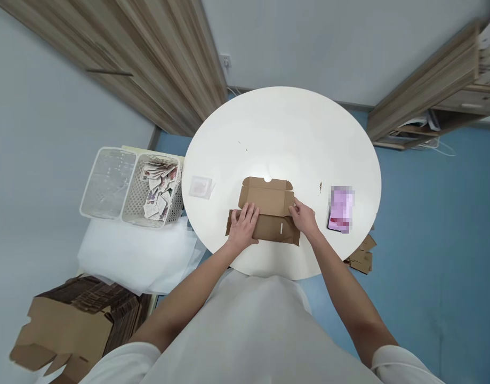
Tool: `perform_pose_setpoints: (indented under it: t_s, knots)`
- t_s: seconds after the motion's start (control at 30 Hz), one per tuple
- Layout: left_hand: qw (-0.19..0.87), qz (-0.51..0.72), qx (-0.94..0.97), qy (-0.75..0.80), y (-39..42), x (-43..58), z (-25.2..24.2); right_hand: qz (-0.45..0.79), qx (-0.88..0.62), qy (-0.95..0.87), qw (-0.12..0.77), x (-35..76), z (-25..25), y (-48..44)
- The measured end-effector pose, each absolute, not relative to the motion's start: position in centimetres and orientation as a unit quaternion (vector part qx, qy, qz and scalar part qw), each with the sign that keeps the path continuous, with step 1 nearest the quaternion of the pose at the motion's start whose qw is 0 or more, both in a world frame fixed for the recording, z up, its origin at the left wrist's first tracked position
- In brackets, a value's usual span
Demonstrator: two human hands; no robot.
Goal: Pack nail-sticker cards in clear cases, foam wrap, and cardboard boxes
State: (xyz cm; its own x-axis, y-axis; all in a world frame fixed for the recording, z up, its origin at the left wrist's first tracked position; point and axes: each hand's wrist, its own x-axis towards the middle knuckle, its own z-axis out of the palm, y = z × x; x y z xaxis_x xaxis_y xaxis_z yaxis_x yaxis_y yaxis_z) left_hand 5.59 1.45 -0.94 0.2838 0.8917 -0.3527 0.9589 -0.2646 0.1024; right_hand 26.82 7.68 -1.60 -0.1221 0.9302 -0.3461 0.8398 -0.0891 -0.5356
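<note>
An unfolded brown cardboard box (267, 200) lies on the white oval table (292, 133), close to its front edge. Side flaps stick out from the box, and its near panel has a small white slot. My left hand (243, 226) rests on the left part of the cardboard, fingers stretched out across the fold. At the right side, my right hand (303, 217) pinches a side flap of the box between thumb and fingers.
A phone (340, 210), partly pixelated, lies at the table's right. Left of centre is a small clear packet (200, 187). White baskets (128, 186), one holding printed cards, stand beside the table. Flat cardboard boxes (69, 325) are stacked at lower left, near white sheets (136, 250).
</note>
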Motion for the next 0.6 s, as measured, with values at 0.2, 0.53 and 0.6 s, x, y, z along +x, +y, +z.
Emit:
perform_pose_setpoints:
  t_s: [0.2,0.53,0.6]
  knots:
    - [0.138,-0.085,0.805,0.57,0.9,5.1,-1.7,0.172,-0.505,-0.846,0.005,25.5,-0.5,2.5]
    - [0.19,0.014,0.698,0.69,-2.9,0.9,-1.8,0.178,-0.539,-0.823,-0.037,23.9,-2.7,0.1]
    - [0.248,0.068,0.615,0.745,-4.3,-0.9,-2.8,0.191,-0.543,-0.818,-0.024,23.6,-2.9,-0.3]
